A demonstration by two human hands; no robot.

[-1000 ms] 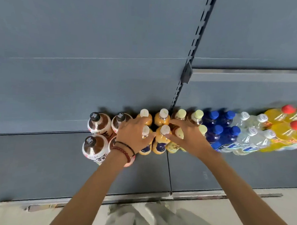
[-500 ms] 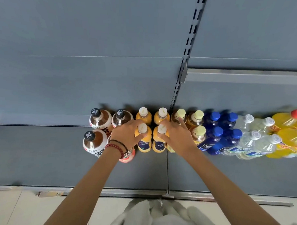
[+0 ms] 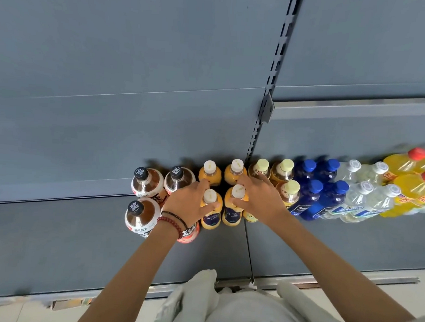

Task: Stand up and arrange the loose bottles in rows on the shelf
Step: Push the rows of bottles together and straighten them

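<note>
A person's left hand (image 3: 189,203) gripped the left juice bottle (image 3: 212,216) in the front row, thumb curled across its shoulder and fingers behind its neck. The right hand (image 3: 259,203) laid its thumb on the right juice bottle (image 3: 231,214) just below the cap, forefinger stretched towards a pale-capped bottle (image 3: 261,166) behind; whether it gripped could not be told. Both juice bottles stood upright, side by side, on the shelf (image 3: 57,239), between tea bottles (image 3: 146,182) on the left and blue bottles (image 3: 309,199), clear bottles (image 3: 362,199) and yellow bottles (image 3: 407,186) on the right.
</note>
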